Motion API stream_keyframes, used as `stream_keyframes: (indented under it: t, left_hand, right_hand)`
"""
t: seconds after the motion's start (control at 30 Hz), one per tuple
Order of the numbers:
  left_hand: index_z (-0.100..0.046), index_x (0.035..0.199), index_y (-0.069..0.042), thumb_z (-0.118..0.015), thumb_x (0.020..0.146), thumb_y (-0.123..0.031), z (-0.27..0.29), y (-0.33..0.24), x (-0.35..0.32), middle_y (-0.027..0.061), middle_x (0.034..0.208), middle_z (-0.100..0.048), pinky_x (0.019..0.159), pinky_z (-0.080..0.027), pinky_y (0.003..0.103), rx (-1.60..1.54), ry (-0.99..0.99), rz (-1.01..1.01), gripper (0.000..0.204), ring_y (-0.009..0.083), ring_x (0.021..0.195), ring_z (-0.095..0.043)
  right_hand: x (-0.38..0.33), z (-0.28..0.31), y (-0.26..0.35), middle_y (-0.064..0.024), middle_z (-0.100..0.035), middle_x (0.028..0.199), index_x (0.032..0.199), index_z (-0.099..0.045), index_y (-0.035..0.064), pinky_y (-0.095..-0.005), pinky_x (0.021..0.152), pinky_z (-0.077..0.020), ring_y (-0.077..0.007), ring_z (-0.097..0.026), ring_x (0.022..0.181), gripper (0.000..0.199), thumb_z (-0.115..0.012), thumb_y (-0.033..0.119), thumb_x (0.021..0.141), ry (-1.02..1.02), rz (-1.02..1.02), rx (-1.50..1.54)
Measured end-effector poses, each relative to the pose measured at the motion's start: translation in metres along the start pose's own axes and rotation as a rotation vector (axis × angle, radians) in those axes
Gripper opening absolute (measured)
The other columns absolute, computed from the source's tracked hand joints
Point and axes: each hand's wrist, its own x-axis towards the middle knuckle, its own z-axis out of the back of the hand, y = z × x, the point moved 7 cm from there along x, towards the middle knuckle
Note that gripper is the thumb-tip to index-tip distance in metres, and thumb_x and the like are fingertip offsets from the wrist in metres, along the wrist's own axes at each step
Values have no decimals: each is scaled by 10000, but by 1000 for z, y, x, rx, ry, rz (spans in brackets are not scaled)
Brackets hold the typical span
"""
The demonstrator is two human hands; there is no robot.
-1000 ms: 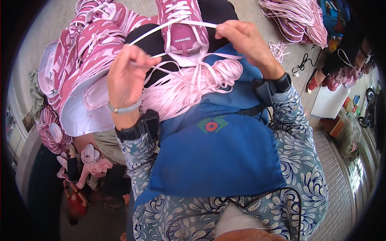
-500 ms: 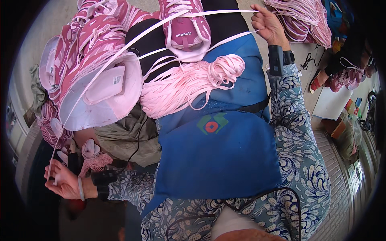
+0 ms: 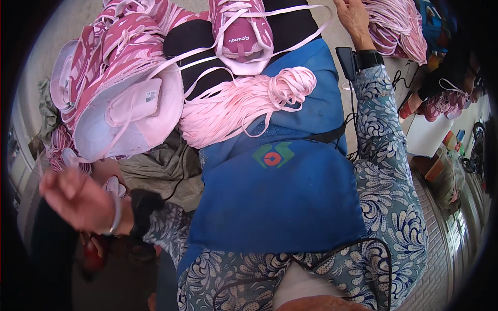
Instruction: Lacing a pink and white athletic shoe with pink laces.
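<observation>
A pink and maroon sneaker (image 3: 243,39) lies across my lap at the top, its heel toward me. White-pink laces run through it. One shoelace (image 3: 306,8) bends in a slack loop just left of my right hand (image 3: 354,18), whose fingers are partly cut off by the upper edge. Another stretch of lace trails left across the pale lining of a shoe upper. Smeared by motion, my left hand (image 3: 80,199) is raised at the far left, below that upper; whether it holds anything does not show. A bundle of pink laces (image 3: 228,111) rests on my blue apron (image 3: 280,207).
Several pink shoe uppers (image 3: 132,41) are heaped at the upper left, beside a grey-green cloth (image 3: 161,171). A second lace bundle (image 3: 397,26) is at the upper right. Beyond my right arm are another person's hands near pink shoes (image 3: 443,106) and a white sheet (image 3: 426,135).
My left hand has risen and blurred. My right hand has shifted up and right. The lace stretched between them has gone slack, dropping over the shoe upper and curling beside my right hand.
</observation>
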Motion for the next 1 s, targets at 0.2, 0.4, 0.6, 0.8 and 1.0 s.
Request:
stream_keyframes:
  t: [0.2,0.4,0.6,0.8,1.0]
  left_hand:
    - [-567,1124,27,-482,913,-129,-145,198,-36,93,955,-645,597,-483,217,671,501,349,275,104,670,-614]
    - [-578,1127,10,-502,930,-188,-150,233,-38,79,922,-649,658,-504,223,995,742,400,290,123,736,-629]
    - [-628,999,-2,-538,904,-213,-141,243,-33,84,763,-646,655,-498,248,842,778,498,248,128,691,-624]
    - [-656,952,-55,-568,855,-281,-167,248,-3,117,753,-647,644,-475,331,1229,752,-130,261,208,634,-617]
    - [-571,1138,-67,-501,923,-181,-151,221,-3,18,861,-683,421,-389,195,795,426,79,254,43,454,-455]
  right_hand:
    - [-41,35,121,-40,-526,786,1033,-619,59,-234,613,-465,-146,-549,694,182,-567,102,864,448,301,508]
    - [-75,23,151,-58,-523,925,1003,-623,69,-324,674,-505,-237,-597,776,218,-628,102,787,596,430,281]
    - [-76,20,150,-85,-517,863,939,-611,48,-337,644,-488,-277,-580,740,143,-613,110,809,623,506,192]
    - [-68,37,128,-109,-526,845,878,-601,31,-371,643,-472,-318,-565,731,89,-570,102,836,581,431,149]
    - [-67,47,126,-109,-551,888,913,-607,40,-385,683,-485,-314,-592,784,131,-600,114,805,558,348,54]
